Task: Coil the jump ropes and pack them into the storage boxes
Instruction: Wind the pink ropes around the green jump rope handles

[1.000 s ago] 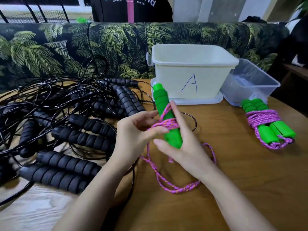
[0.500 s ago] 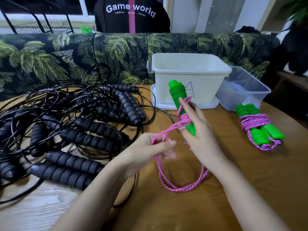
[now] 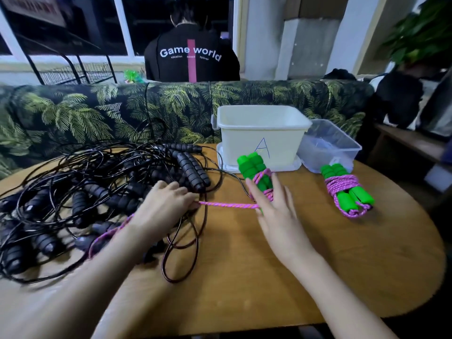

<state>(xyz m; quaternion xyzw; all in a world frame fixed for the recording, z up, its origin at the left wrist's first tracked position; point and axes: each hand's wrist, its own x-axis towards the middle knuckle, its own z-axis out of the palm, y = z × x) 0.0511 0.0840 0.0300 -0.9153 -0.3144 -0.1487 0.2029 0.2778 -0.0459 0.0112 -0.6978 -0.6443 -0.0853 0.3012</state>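
The right hand (image 3: pixel 276 211) grips the upright green handles (image 3: pixel 252 167) just in front of the box marked A (image 3: pixel 261 128). The left hand (image 3: pixel 166 206) holds the pink rope (image 3: pixel 227 205), which runs taut between both hands above the worktop (image 3: pixel 342 253).

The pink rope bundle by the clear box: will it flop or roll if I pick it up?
It probably stays together: the pink rope bundle is wound round its green handles. The loose loop at its end may dangle. It likely won't roll, since the handles lie side by side on the table.
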